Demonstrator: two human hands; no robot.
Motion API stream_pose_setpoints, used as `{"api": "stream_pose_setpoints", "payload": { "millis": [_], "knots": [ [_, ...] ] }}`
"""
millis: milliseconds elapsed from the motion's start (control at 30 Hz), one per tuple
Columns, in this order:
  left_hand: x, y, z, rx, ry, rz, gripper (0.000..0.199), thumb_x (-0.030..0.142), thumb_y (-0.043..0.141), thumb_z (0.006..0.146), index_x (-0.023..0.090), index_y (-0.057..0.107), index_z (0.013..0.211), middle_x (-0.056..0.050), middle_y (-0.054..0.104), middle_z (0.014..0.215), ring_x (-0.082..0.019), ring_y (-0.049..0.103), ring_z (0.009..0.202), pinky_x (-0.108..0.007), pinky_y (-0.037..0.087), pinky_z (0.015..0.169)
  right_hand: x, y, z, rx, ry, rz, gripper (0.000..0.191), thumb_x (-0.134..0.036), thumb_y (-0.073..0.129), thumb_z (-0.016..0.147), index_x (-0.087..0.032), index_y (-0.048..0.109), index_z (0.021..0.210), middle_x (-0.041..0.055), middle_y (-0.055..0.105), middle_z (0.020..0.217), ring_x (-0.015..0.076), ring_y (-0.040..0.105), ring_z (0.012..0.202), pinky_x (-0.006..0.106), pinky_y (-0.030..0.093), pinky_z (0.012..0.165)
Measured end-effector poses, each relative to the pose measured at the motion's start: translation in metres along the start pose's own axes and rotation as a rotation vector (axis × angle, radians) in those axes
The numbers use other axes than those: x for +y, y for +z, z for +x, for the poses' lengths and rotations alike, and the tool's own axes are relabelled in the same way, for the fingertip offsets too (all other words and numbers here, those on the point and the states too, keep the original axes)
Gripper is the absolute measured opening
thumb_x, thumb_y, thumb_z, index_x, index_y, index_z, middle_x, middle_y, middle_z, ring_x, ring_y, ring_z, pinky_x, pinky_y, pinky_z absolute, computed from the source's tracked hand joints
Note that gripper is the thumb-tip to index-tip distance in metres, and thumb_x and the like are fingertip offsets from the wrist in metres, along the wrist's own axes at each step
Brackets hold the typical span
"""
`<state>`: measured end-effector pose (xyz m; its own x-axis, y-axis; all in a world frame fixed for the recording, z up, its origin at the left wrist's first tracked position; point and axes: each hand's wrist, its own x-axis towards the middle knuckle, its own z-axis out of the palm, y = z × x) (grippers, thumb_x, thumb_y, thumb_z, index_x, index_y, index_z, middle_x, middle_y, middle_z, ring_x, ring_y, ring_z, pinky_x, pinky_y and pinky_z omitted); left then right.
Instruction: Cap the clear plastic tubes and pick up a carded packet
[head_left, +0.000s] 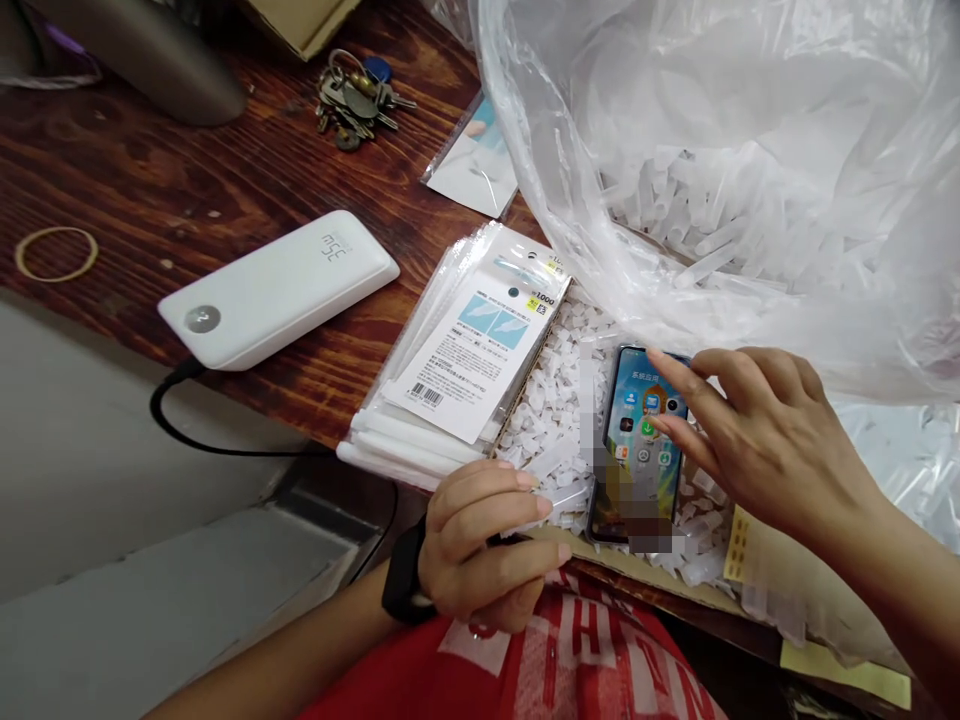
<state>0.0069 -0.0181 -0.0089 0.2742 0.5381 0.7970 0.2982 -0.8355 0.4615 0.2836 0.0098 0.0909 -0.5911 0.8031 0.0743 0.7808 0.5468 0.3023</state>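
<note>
A smartphone [641,440] lies screen up on small white plastic pieces [559,400] in a cardboard box [637,570]. My right hand [772,440] hovers over it with fingers spread, the index and middle fingertips touching the lit screen. My left hand [484,545], with a black wristband, rests at the box's front edge, fingers curled around a small dark object and a few clear plastic pieces. A stack of clear printed packets [457,360] leans on the box's left side.
A white power bank [277,290] with a black cable lies on the wooden table [187,190]. Keys [356,100], a rubber band [56,253] and another packet [476,165] lie farther back. A big clear plastic bag [720,150] of white pieces fills the right.
</note>
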Motion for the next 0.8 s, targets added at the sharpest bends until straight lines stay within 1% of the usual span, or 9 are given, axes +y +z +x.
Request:
{"api": "stream_pose_setpoints", "payload": {
  "millis": [133, 233, 367, 433, 500, 600, 800],
  "knots": [
    [-0.001, 0.001, -0.001, 0.012, 0.018, 0.0, 0.035, 0.023, 0.045, 0.102, 0.026, 0.072, 0.08, -0.003, 0.06, 0.088, -0.019, 0.064, 0.085, -0.035, 0.058, 0.082, 0.003, 0.007, 0.005, -0.011, 0.021, 0.001, 0.051, -0.042, 0.053, 0.109, -0.012, 0.059, 0.15, 0.0132, 0.065, 0.114, 0.0281, 0.052, 0.101, 0.042, 0.041, 0.09],
    [0.0, 0.001, -0.002, 0.008, 0.015, 0.002, 0.034, 0.023, 0.046, 0.102, 0.027, 0.072, 0.081, -0.002, 0.06, 0.088, -0.019, 0.064, 0.084, -0.035, 0.058, 0.082, 0.002, 0.004, 0.002, -0.017, 0.006, 0.039, 0.05, -0.041, 0.055, 0.108, -0.014, 0.06, 0.149, 0.0131, 0.065, 0.112, 0.0283, 0.052, 0.099, 0.043, 0.041, 0.088],
    [0.0, 0.001, -0.002, 0.008, 0.0, 0.002, 0.034, 0.024, 0.046, 0.103, 0.027, 0.072, 0.081, -0.002, 0.06, 0.088, -0.019, 0.064, 0.085, -0.035, 0.059, 0.084, -0.002, -0.007, -0.011, -0.009, -0.073, 0.269, 0.035, -0.036, 0.058, 0.107, -0.019, 0.068, 0.136, 0.01, 0.065, 0.107, 0.0253, 0.054, 0.096, 0.04, 0.042, 0.089],
    [0.0, 0.0, -0.002, 0.003, 0.001, -0.001, 0.034, 0.025, 0.047, 0.103, 0.028, 0.072, 0.081, -0.002, 0.061, 0.087, -0.019, 0.064, 0.083, -0.035, 0.06, 0.083, -0.002, -0.013, -0.02, -0.006, -0.081, 0.355, 0.031, -0.033, 0.059, 0.107, -0.021, 0.068, 0.133, 0.0081, 0.065, 0.105, 0.0237, 0.054, 0.094, 0.038, 0.042, 0.089],
    [0.0, 0.0, -0.001, 0.002, 0.004, -0.001, 0.033, 0.025, 0.049, 0.102, 0.028, 0.072, 0.08, -0.002, 0.061, 0.086, -0.019, 0.064, 0.082, -0.035, 0.061, 0.081, 0.0, -0.016, -0.031, 0.002, -0.053, 0.342, 0.031, -0.032, 0.061, 0.106, -0.022, 0.067, 0.134, 0.0073, 0.065, 0.105, 0.0234, 0.054, 0.094, 0.037, 0.042, 0.088],
    [-0.001, 0.0, 0.0, 0.002, 0.004, 0.001, 0.031, 0.021, 0.05, 0.1, 0.028, 0.072, 0.079, -0.001, 0.061, 0.086, -0.019, 0.065, 0.082, -0.035, 0.061, 0.08, 0.005, -0.018, -0.043, 0.01, -0.003, 0.262, 0.031, -0.031, 0.064, 0.104, -0.024, 0.066, 0.134, 0.0066, 0.065, 0.102, 0.0245, 0.055, 0.093, 0.038, 0.041, 0.087],
    [-0.002, 0.0, 0.0, -0.012, 0.018, 0.022, 0.031, 0.024, 0.05, 0.102, 0.027, 0.071, 0.08, -0.002, 0.061, 0.087, -0.019, 0.065, 0.085, -0.035, 0.061, 0.08, 0.003, -0.017, -0.053, 0.003, 0.015, 0.203, 0.032, -0.03, 0.065, 0.104, -0.022, 0.066, 0.135, 0.0067, 0.065, 0.099, 0.0255, 0.055, 0.09, 0.039, 0.041, 0.085]
  ]
}}
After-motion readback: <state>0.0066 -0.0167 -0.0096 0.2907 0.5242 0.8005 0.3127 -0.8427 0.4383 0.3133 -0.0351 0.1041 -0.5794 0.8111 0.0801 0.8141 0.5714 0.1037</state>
